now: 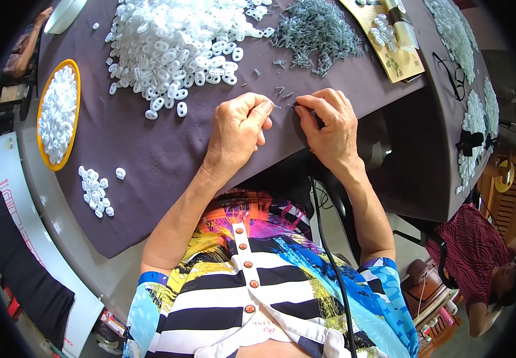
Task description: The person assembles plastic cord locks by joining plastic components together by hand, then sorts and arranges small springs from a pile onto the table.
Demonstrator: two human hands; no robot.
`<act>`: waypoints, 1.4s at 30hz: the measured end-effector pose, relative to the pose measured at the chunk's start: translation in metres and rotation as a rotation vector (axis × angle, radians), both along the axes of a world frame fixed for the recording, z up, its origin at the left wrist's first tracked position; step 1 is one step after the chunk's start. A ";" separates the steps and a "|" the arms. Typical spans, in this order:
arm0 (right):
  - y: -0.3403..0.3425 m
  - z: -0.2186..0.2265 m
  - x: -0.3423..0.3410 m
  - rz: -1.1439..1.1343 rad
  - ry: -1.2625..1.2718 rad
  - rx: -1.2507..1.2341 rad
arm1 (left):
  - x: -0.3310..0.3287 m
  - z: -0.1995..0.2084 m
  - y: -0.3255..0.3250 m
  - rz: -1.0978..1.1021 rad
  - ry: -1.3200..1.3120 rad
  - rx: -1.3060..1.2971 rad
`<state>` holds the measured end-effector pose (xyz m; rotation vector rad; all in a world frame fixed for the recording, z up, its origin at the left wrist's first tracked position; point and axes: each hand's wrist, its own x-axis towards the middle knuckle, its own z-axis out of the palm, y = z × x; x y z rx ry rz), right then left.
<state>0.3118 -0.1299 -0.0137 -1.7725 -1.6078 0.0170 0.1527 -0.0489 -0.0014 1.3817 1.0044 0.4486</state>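
My left hand (pixel 237 130) is closed in a pinch above the dark tablecloth, thumb against forefinger. What it holds, if anything, is hidden. Facing it, my right hand (pixel 332 126) pinches what looks like a small metal spring (pixel 292 105) at its fingertips. A few loose springs (pixel 280 89) lie just beyond my fingers, near a large heap of grey springs (pixel 317 36). To the left of that spreads a big pile of white plastic cord-lock pieces (pixel 168 48), many showing two holes.
An orange-rimmed basket (pixel 77 113) of white pieces stands at the left, with a small group of white pieces (pixel 95 191) nearer me. A yellow card (pixel 404 62), eyeglasses (pixel 450 74) and further whitish piles (pixel 473 134) lie right. Another person (pixel 473 250) is at the lower right.
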 end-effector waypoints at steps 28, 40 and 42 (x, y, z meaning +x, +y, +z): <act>0.005 0.005 -0.011 0.085 0.092 0.110 | -0.002 0.005 0.001 -0.039 0.019 0.088; 0.006 0.010 0.024 -0.009 -0.177 -0.021 | 0.007 -0.006 0.009 -0.039 0.058 0.376; 0.007 0.013 0.025 0.001 -0.172 -0.026 | 0.009 -0.010 0.010 -0.037 0.049 0.429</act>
